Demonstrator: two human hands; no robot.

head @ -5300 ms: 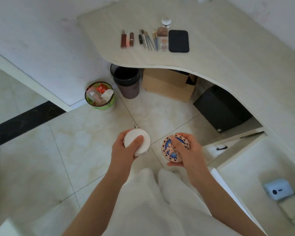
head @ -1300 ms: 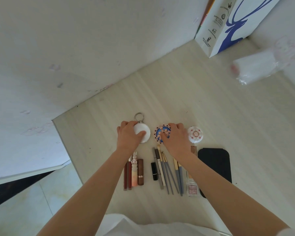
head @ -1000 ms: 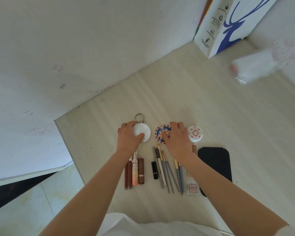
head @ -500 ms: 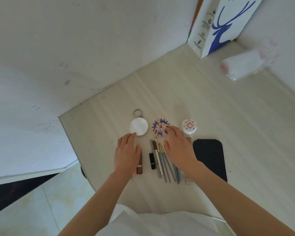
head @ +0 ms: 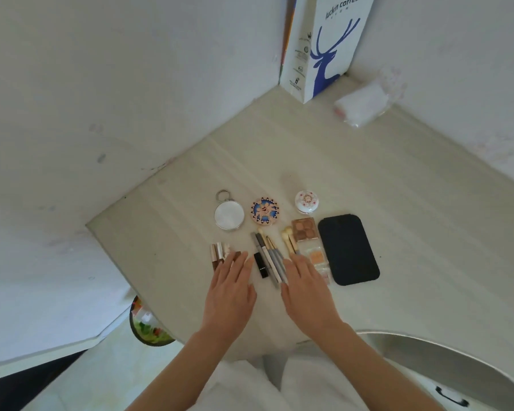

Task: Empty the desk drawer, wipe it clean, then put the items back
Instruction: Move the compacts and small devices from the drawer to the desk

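On the pale desk top (head: pixel 398 203) lie a round white mirror with a ring (head: pixel 229 215), a patterned round compact (head: pixel 264 211) and a small white jar (head: pixel 306 201). Nearer me lie lipsticks (head: pixel 218 252), several brushes and pencils (head: pixel 269 256), an eyeshadow palette (head: pixel 304 229) and a flat black case (head: pixel 348 249). My left hand (head: pixel 230 289) is flat with straight fingers, covering the near ends of the lipsticks. My right hand (head: pixel 304 287) is flat too, its fingertips over the near ends of the brushes. Neither hand holds anything.
A white paper bag with a blue deer (head: pixel 324 46) stands in the far corner beside a clear plastic packet (head: pixel 365 103). Below the desk's left edge sits a green bin with rubbish (head: pixel 149 327). A drawer handle (head: pixel 451 396) shows at the bottom right.
Both hands set the white mirror and the patterned compact down in the far row, let go and drew back toward me. They now lie flat over the nearer row.
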